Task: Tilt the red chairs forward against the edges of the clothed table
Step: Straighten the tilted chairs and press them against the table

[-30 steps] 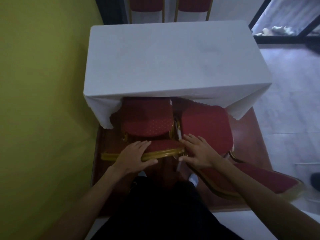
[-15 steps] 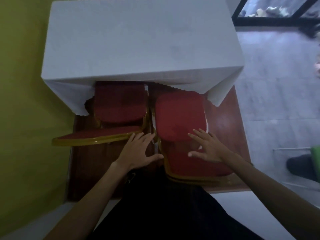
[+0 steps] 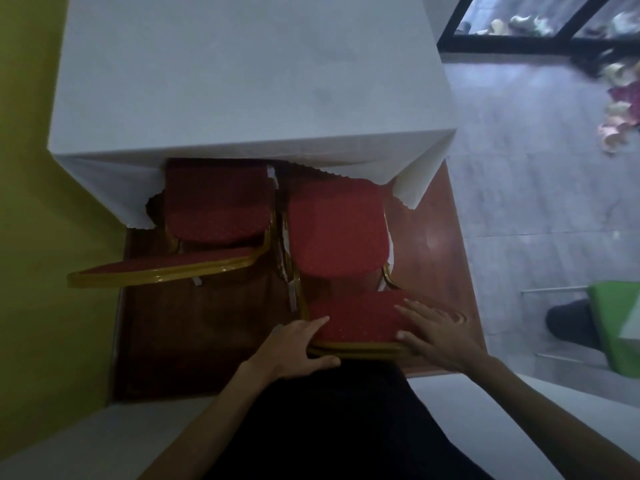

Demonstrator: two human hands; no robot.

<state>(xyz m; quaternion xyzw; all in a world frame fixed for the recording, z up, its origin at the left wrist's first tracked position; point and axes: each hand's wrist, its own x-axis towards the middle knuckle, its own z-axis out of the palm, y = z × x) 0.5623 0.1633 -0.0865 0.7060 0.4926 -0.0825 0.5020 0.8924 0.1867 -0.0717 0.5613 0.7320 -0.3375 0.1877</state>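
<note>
Two red chairs with gold frames stand at the near edge of the table (image 3: 242,81), which is draped in a white cloth. The left chair (image 3: 214,209) has its seat partly under the cloth, and its backrest top rail runs left of centre. The right chair (image 3: 336,233) sits beside it, seat front just under the cloth. My left hand (image 3: 298,344) grips the left end of the right chair's backrest top. My right hand (image 3: 433,334) holds the right end, fingers spread over the red padding, thumb on the gold rail.
A yellow-green wall (image 3: 41,271) closes in the left side. Both chairs stand on a dark red-brown floor panel (image 3: 194,323). Grey tiled floor (image 3: 536,202) lies to the right, with a green object (image 3: 620,323) and a dark shape beside it. A black-framed glass door (image 3: 519,39) is at top right.
Both hands left the left chair's backrest and moved right onto the right chair's backrest top. The right chair now stands squarer to the table. The view shifted closer.
</note>
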